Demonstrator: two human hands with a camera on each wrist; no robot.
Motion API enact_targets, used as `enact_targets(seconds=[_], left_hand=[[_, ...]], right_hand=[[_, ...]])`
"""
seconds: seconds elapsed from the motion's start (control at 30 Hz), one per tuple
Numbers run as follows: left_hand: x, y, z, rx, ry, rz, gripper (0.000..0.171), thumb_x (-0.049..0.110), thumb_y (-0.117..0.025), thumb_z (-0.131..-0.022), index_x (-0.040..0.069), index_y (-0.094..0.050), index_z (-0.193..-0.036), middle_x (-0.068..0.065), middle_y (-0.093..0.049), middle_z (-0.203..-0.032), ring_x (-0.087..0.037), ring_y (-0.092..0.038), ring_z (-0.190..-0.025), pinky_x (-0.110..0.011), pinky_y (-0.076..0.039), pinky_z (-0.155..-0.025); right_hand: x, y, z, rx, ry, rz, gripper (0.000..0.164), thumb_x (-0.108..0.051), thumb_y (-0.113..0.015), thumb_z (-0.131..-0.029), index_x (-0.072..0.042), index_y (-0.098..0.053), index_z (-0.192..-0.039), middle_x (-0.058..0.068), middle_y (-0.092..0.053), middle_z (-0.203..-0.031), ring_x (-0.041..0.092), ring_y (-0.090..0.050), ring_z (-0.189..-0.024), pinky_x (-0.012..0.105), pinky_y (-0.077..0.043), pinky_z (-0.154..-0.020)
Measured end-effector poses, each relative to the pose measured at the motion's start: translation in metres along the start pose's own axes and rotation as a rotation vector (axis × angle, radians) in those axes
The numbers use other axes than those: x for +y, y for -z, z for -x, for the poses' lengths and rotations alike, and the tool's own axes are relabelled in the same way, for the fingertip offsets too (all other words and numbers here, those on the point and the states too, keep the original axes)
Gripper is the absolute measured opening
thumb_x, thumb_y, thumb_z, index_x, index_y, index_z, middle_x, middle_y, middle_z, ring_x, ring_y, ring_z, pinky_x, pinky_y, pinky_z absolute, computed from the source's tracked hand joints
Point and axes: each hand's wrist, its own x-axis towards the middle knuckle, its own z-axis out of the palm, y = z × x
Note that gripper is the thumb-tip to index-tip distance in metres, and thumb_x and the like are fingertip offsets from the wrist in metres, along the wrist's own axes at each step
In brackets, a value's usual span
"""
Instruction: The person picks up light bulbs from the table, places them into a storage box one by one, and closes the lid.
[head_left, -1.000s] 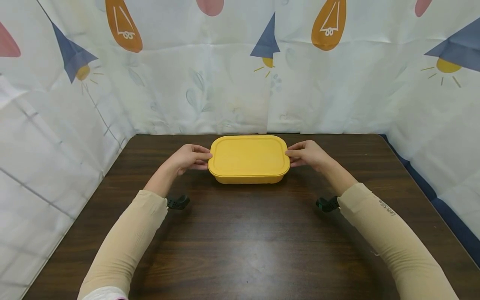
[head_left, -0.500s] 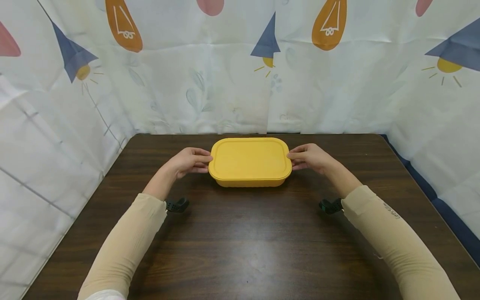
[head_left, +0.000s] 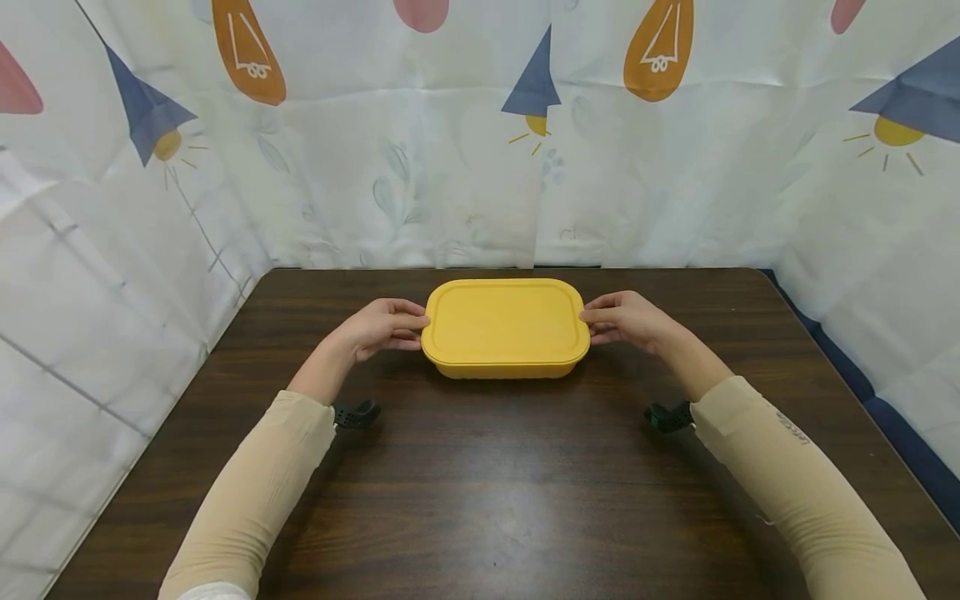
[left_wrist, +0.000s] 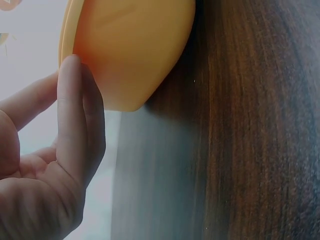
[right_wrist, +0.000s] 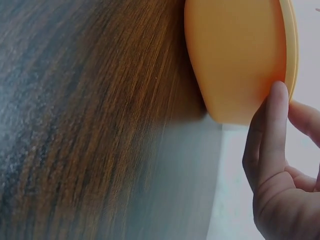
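Note:
A yellow rectangular food container [head_left: 507, 323] with rounded corners and a lid of the same colour stands near the back of the dark wooden table. At its left end my left hand [head_left: 384, 327] pinches the rim between thumb and fingers. My right hand [head_left: 628, 321] grips the opposite end in the same manner. In the left wrist view, fingers [left_wrist: 71, 100] lie under the rim against the container's side wall [left_wrist: 135, 45]. The right wrist view likewise has fingers [right_wrist: 275, 125] below the lid edge. What is inside the container is hidden.
The brown wood-grain table [head_left: 495, 483] stretches from the container toward the person. A printed white curtain [head_left: 465, 167] hangs along its back and sides. Dark blue fabric [head_left: 900, 442] lies beyond the right edge. Both forearms wear beige sleeves [head_left: 247, 492].
Held at both ends, the container has slid a little toward the person and slightly right. Both hands have travelled along with it, their grip unchanged.

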Motion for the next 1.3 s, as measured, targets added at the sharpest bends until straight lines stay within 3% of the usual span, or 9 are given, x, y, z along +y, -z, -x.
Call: enact_targets(seconds=[0.3,0.63,0.97,1.3], left_hand=[[-0.003,-0.002,-0.001,-0.029,-0.004,-0.010,0.050,0.014,-0.066,-0.103,-0.007,-0.045,-0.143,-0.019,-0.059,-0.125,-0.023,-0.069,-0.095,-0.036,-0.059,-0.089],[-0.006,-0.003,-0.002,-0.046,-0.022,-0.045,0.041,0.016,-0.065,-0.104,-0.006,-0.052,-0.136,-0.018,-0.065,-0.114,-0.024,-0.071,-0.089,-0.037,-0.061,-0.085],[-0.008,-0.002,-0.001,-0.061,-0.061,-0.119,0.043,0.022,-0.068,-0.102,-0.004,-0.053,-0.133,-0.015,-0.067,-0.112,-0.027,-0.069,-0.094,-0.040,-0.060,-0.087],[-0.014,0.006,0.002,-0.075,-0.123,-0.204,0.046,0.032,-0.059,-0.107,-0.002,-0.053,-0.137,-0.019,-0.063,-0.120,-0.034,-0.066,-0.104,-0.042,-0.059,-0.088]], right_hand=[[0.005,0.004,0.003,0.004,-0.011,-0.005,0.048,-0.016,-0.065,-0.104,0.014,-0.049,-0.138,0.012,-0.065,-0.105,0.020,-0.068,-0.089,0.040,-0.059,-0.089],[0.009,0.006,0.007,-0.019,-0.001,-0.006,0.043,-0.017,-0.064,-0.105,0.013,-0.053,-0.134,0.012,-0.067,-0.100,0.020,-0.069,-0.085,0.037,-0.061,-0.085],[0.011,0.009,0.009,-0.035,-0.019,0.008,0.043,-0.020,-0.063,-0.105,0.013,-0.054,-0.132,0.013,-0.068,-0.099,0.021,-0.070,-0.084,0.038,-0.061,-0.085],[0.016,0.016,0.017,-0.092,0.014,0.138,0.048,-0.028,-0.061,-0.106,0.011,-0.054,-0.134,0.020,-0.066,-0.113,0.028,-0.068,-0.096,0.040,-0.060,-0.086]])
